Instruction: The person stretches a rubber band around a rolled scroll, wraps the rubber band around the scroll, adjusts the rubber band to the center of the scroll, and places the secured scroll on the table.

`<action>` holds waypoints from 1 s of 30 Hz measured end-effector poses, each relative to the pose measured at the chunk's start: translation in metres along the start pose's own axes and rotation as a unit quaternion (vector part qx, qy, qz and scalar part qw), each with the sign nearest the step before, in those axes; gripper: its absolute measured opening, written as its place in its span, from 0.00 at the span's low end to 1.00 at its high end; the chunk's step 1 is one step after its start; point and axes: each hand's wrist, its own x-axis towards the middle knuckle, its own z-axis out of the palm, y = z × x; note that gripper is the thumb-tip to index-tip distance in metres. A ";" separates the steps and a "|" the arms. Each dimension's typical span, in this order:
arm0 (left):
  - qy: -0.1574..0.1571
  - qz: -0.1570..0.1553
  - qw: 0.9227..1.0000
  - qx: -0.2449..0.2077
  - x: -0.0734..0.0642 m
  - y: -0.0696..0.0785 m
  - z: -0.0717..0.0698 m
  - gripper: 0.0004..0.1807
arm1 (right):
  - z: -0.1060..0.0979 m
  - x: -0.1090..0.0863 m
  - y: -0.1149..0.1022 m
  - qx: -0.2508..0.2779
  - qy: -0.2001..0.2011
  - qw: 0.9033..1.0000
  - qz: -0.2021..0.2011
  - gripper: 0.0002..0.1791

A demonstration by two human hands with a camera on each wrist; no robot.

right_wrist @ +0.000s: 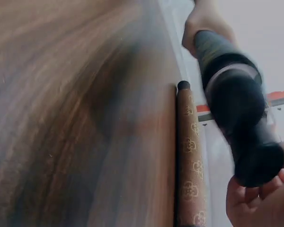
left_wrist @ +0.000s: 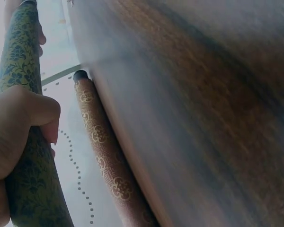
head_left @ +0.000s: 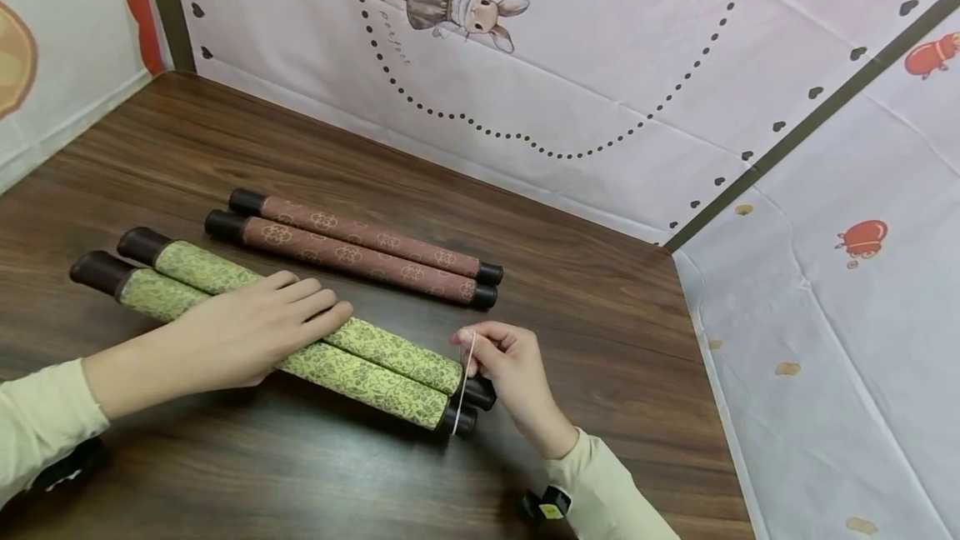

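Observation:
A green floral scroll [head_left: 375, 373], in two side-by-side rolls with dark end knobs, slants across the table's near side. My left hand [head_left: 258, 323] lies over its middle; the left wrist view shows the fingers curled round a green roll [left_wrist: 21, 61]. At the scroll's right end, my right hand [head_left: 510, 361] pinches a thin white elastic band [head_left: 462, 394] between thumb and fingertips. The band runs taut across the nearer dark knob [head_left: 465, 422]. In the right wrist view a pale loop circles the dark end [right_wrist: 236, 104], and my fingers [right_wrist: 255, 194] are close to the knob's tip.
Behind the green scroll lies a reddish-brown scroll [head_left: 360, 252], also two rolls with black knobs and gold flower patterns. The dark wooden table [head_left: 300, 473] meets printed cloth walls [head_left: 570, 48] at the back and right side.

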 end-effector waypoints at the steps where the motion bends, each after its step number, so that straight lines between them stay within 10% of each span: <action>1: -0.001 -0.001 1.000 0.000 0.000 0.000 0.000 0.30 | 0.000 -0.001 -0.001 0.011 -0.004 1.000 0.006 0.15; 11: 0.009 0.009 1.000 -0.001 0.002 0.002 0.000 0.32 | 0.002 -0.006 -0.009 -0.179 -0.153 0.971 -0.046 0.17; 19: 0.003 -0.001 1.000 0.003 0.002 0.002 0.002 0.35 | -0.007 -0.003 -0.011 -0.164 -0.241 0.957 0.000 0.19; 30: -0.003 -0.045 0.999 -0.008 0.002 0.005 0.005 0.33 | -0.021 0.002 -0.007 -0.163 -0.145 0.975 -0.030 0.12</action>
